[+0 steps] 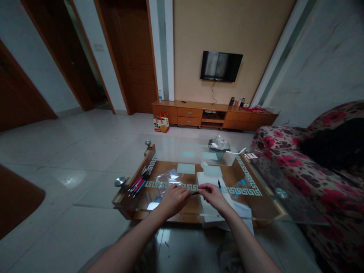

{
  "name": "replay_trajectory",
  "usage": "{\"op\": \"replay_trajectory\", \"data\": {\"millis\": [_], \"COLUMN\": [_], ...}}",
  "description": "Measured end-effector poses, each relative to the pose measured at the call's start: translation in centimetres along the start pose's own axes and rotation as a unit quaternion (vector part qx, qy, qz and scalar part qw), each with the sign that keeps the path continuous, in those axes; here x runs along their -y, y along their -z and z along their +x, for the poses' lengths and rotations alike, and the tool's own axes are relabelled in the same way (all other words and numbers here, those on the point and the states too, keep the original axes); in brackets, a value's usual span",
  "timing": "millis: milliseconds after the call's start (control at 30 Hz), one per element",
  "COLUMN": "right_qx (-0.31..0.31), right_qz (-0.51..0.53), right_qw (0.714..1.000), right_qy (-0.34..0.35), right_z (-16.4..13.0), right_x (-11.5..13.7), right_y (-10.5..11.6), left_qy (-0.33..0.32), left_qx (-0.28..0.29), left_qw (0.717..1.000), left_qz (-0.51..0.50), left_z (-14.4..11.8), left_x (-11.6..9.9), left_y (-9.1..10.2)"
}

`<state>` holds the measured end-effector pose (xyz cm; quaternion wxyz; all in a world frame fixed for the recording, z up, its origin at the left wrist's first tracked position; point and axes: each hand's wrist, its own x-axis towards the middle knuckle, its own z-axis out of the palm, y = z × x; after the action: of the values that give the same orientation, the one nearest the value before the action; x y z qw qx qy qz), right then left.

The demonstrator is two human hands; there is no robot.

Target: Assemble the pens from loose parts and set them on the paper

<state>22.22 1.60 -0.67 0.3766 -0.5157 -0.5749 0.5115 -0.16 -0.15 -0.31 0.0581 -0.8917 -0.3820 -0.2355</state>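
Over the near part of the glass table [93, 195], a dark pen [195, 193] with a bit of blue spans the gap between my two hands. My left hand [174, 198] is closed on its left end. Fingers of my right hand [214, 195] pinch its other end, hiding the tip. Just beyond the right hand is another pen [220, 185], black and blue. A bundle of pens [139, 184] in black, red and blue lies at the table's left side. Crinkled clear plastic [167, 178] sits beyond my left hand.
White sheets [243, 212] and a white slab-like item [203, 178] are under my right arm. A bowl with crumpled wrappers [218, 146] stands at the table's far side. A flowered sofa [287, 140] borders the right; a paper bag [161, 124] stands on the floor by the cabinet [189, 112].
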Motion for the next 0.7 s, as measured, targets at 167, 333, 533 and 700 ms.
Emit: {"op": "replay_trajectory", "data": {"millis": [167, 333, 533, 700], "right_qx": [-0.019, -0.088, -0.192, -0.159], "right_qz": [-0.003, -0.002, -0.199, -0.349], "right_qw": [1.000, 0.996, 0.956, 0.916], "right_qy": [-0.013, 0.006, 0.097, 0.119], "right_z": [-0.2, 0.3, 0.3, 0.0], "right_x": [0.9, 1.1, 0.1, -0.7], "right_y": [0.4, 2.9, 6.8, 7.3], "left_qy": [0.012, 0.029, 0.027, 0.025], "left_qx": [-0.003, -0.013, -0.031, -0.024], "left_qw": [1.000, 0.999, 0.999, 0.999], "left_qz": [0.008, 0.021, 0.016, 0.015], "left_z": [0.0, 0.0, -0.1, 0.0], "left_x": [0.0, 0.1, 0.2, 0.1], "left_y": [-0.1, 0.1, 0.3, 0.4]}}
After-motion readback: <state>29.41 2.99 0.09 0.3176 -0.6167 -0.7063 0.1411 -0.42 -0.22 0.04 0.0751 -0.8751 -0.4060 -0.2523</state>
